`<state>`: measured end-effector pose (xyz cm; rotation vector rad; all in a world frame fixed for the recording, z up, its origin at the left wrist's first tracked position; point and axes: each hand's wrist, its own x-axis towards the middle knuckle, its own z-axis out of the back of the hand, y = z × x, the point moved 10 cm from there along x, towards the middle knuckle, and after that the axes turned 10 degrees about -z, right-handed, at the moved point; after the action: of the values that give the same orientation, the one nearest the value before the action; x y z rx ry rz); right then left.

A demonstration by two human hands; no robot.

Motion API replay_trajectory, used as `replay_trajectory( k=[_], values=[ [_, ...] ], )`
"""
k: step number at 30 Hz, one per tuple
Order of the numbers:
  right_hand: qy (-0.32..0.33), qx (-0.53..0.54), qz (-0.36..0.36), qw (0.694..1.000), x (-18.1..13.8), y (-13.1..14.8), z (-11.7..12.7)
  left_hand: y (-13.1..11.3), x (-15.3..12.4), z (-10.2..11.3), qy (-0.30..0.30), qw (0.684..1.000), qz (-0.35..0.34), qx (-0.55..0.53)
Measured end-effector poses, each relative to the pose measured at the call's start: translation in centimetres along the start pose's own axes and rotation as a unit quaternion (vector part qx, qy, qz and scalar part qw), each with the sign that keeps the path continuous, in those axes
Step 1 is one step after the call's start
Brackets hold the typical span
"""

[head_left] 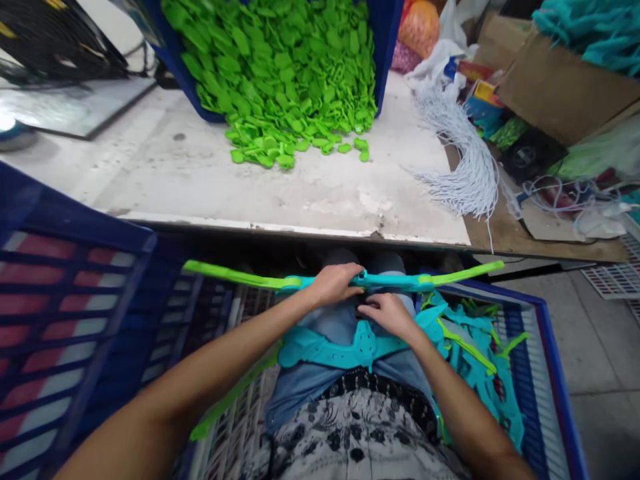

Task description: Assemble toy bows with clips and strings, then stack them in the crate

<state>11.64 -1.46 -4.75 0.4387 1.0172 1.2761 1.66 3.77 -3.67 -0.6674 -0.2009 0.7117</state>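
Note:
My left hand (pixel 334 283) is closed around the middle of a toy bow (pixel 440 279) with a teal centre and long lime-green limbs, held level over my lap. My right hand (pixel 389 313) sits just below it, fingers curled and pinched at a small dark spot under the bow's grip; what it pinches is too small to name. A second teal bow piece (pixel 345 351) lies across my lap on my jeans.
A blue crate (pixel 555 373) at my right holds several teal and green bows. Another blue crate (pixel 75 300) stands at my left. On the white table (pixel 300 187) a tipped blue bin spills green plastic pieces (pixel 285 73). White strings (pixel 470 167) and cardboard boxes lie at right.

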Motion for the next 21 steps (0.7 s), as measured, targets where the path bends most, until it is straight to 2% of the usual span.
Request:
replay_trajectory(
  k=[1,2,4,6,8,10,12,14,16,18,19,21],
  values=[
    [0.006,-0.036,0.041,0.998,0.3,2.1,1.3,-0.4,-0.6,0.1,-0.027,0.999,0.004,0.034],
    [-0.019,-0.055,0.078,0.995,1.0,4.4,3.1,-0.8,-1.3,-0.1,-0.048,0.997,0.008,0.06],
    [-0.123,-0.082,0.135,0.98,3.7,9.2,7.3,-1.4,-2.4,-1.5,-0.073,0.994,0.016,0.077],
    [-0.234,-0.14,0.159,0.949,7.9,13.5,10.5,-1.9,-3.2,-3.3,-0.083,0.995,0.014,0.059],
    [-0.271,-0.195,0.128,0.934,13.8,16.4,11.5,-2.3,-3.8,-4.6,-0.087,0.996,0.005,0.027],
    [-0.293,-0.217,0.075,0.928,19.4,17.9,11.8,-2.4,-4.1,-4.7,-0.111,0.994,0.005,-0.007],
    [-0.305,-0.222,0.032,0.926,23.5,18.6,11.8,-1.9,-4.1,-3.4,-0.15,0.988,0.027,-0.039],
    [-0.303,-0.227,0.021,0.925,26.2,19.0,11.5,-0.5,-3.7,-1.9,-0.17,0.98,0.078,-0.068],
    [-0.29,-0.236,0.026,0.927,27.4,19.2,11.4,1.3,-2.6,-1.3,-0.125,0.978,0.141,-0.091],
    [-0.274,-0.228,0.05,0.933,26.7,18.9,11.8,2.7,-1.1,-1.7,-0.033,0.978,0.177,-0.104],
    [-0.263,-0.214,0.074,0.938,25.4,18.7,12.0,3.1,-0.3,-2.0,0.009,0.978,0.18,-0.107],
    [-0.229,-0.164,0.14,0.949,20.9,17.9,11.9,3.7,0.9,-2.4,0.054,0.977,0.173,-0.112]
  ],
)
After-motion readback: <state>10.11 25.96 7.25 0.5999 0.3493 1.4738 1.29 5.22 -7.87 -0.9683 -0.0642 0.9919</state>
